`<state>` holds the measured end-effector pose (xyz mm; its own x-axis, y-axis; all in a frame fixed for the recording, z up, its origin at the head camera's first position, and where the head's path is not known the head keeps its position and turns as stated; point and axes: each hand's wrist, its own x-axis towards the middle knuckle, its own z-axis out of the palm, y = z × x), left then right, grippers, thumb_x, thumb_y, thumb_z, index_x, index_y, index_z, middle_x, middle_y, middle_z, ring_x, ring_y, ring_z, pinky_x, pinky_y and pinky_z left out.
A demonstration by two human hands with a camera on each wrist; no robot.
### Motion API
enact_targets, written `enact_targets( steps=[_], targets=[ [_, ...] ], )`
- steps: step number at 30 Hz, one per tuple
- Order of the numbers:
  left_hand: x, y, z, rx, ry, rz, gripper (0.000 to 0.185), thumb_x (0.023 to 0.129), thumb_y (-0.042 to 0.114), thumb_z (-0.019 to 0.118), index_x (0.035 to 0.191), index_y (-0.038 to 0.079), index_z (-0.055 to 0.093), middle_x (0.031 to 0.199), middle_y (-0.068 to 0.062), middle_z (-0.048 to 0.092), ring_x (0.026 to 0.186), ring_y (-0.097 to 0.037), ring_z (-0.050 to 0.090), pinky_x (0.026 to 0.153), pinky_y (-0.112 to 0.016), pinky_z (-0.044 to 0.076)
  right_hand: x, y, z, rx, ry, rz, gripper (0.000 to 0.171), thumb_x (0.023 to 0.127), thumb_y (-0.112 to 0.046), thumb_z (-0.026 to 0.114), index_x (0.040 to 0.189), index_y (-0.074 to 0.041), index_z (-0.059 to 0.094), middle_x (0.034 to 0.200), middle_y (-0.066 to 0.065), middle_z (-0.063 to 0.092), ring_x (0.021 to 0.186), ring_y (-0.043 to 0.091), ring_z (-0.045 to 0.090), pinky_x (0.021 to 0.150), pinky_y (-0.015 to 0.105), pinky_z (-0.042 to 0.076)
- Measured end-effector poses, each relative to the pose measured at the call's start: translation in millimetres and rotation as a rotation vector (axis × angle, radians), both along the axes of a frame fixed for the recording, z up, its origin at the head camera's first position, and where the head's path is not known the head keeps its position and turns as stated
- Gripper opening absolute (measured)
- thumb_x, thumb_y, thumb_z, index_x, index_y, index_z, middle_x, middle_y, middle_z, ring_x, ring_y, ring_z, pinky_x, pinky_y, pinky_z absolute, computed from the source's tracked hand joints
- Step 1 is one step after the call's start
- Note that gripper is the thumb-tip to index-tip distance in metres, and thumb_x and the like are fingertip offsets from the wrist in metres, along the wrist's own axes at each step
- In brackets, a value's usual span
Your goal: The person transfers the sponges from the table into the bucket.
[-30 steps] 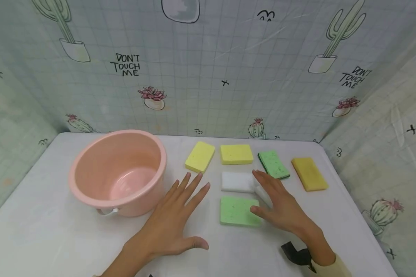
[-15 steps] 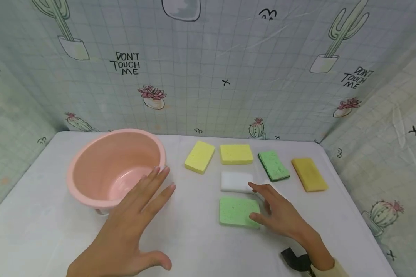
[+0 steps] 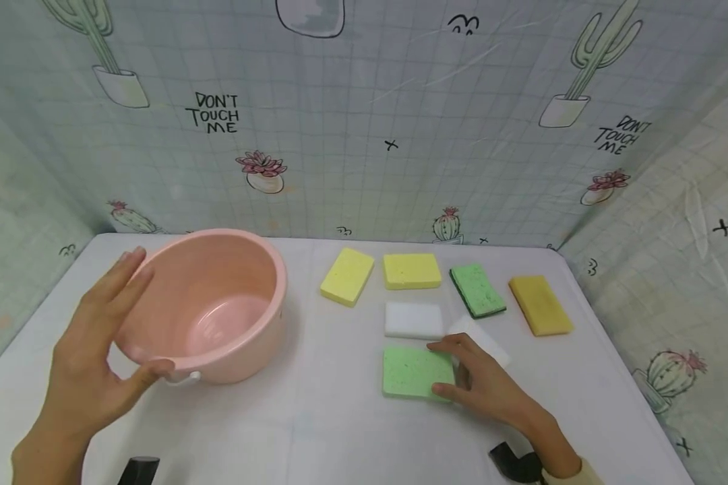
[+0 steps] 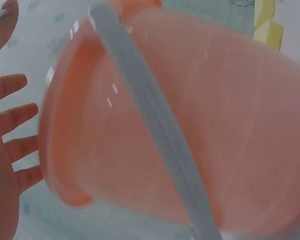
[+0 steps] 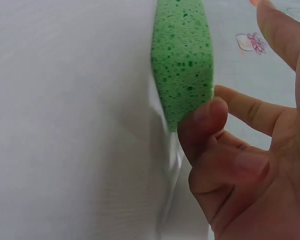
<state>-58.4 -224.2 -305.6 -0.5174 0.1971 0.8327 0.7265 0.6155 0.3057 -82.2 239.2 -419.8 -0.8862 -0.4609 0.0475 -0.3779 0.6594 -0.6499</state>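
The light green sponge point(image 3: 416, 372) lies flat on the white table point(image 3: 340, 431), nearest the person of the seven sponges, just in front of a white sponge point(image 3: 414, 319). The right hand point(image 3: 482, 384) is at its right edge: the thumb presses the near corner and the forefinger curls over the far one, a pinch just forming, and the right wrist view shows the thumb point(image 5: 205, 125) against the sponge's side. To lift it cleanly, the fingers likely need to get under the edge and squeeze lightly, since the soft foam would buckle under a hard grip. The wrist sits low, near the table, forearm angled in from the right. The left hand point(image 3: 100, 357) stands upright beside the pink bucket point(image 3: 209, 303), fingers straight along its outer wall, thumb at the near rim by the grey handle point(image 4: 155, 130), steadying rather than gripping it.
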Motion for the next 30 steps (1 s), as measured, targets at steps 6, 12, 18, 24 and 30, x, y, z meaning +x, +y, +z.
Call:
enact_targets(
  steps=[6, 12, 18, 24, 30],
  targets=[
    [-14.2, -33.5, -31.2, 0.13, -0.157, 0.059, 0.075, 0.085, 0.053, 0.064, 0.135, -0.001, 0.05, 0.142, -0.02, 0.045, 0.135, -0.024, 0.038, 0.106, -0.02, 0.029, 3.5, -2.0, -3.7, -0.008, -0.022, 0.014, 0.065, 0.08, -0.044, 0.074, 0.136, -0.022, 0.049, 0.129, -0.004, 0.043, 0.074, 0.005, 0.048, 0.062, 0.02, 0.046],
    [-26.6, -44.7, -51.5, 0.253, -0.199, 0.045, 0.061, 0.091, 0.038, 0.062, 0.136, 0.0, 0.049, 0.143, -0.018, 0.044, 0.134, -0.023, 0.038, 0.109, -0.024, 0.028, 11.0, -1.4, -5.3, -0.033, -0.029, -0.004, 0.079, 0.076, -0.04, 0.079, 0.143, -0.021, 0.041, 0.134, -0.004, 0.036, 0.078, 0.008, 0.047, 0.063, 0.021, 0.046],
    [-26.9, -50.6, -65.5, 0.563, -0.31, -0.197, 0.054, 0.093, 0.017, 0.062, 0.137, -0.007, 0.043, 0.144, -0.019, 0.041, 0.132, -0.022, 0.04, 0.098, -0.016, 0.039, 11.9, 5.5, -7.6, -0.127, -0.05, 0.022, 0.082, 0.078, -0.024, 0.081, 0.146, -0.019, 0.035, 0.135, -0.002, 0.035, 0.072, 0.01, 0.051, 0.057, 0.022, 0.048],
    [-26.8, -54.5, -71.8, 0.713, -0.477, -0.378, 0.052, 0.094, 0.006, 0.055, 0.141, -0.005, 0.038, 0.152, -0.015, 0.029, 0.138, -0.024, 0.027, 0.096, -0.016, 0.04, 12.6, 4.9, -15.4, -0.19, -0.1, 0.003, 0.078, 0.076, -0.013, 0.081, 0.143, -0.018, 0.04, 0.131, 0.0, 0.04, 0.069, 0.012, 0.051, 0.054, 0.023, 0.048],
    [-29.6, -56.2, -76.4, 0.754, -0.547, -0.416, 0.056, 0.091, 0.006, 0.051, 0.144, 0.0, 0.036, 0.156, -0.011, 0.017, 0.139, -0.026, 0.018, 0.096, -0.016, 0.041, 17.8, -6.5, -7.4, -0.256, -0.101, -0.032, 0.075, 0.073, 0.0, 0.08, 0.138, -0.009, 0.045, 0.127, 0.009, 0.044, 0.066, 0.021, 0.05, 0.05, 0.024, 0.047]
  ],
)
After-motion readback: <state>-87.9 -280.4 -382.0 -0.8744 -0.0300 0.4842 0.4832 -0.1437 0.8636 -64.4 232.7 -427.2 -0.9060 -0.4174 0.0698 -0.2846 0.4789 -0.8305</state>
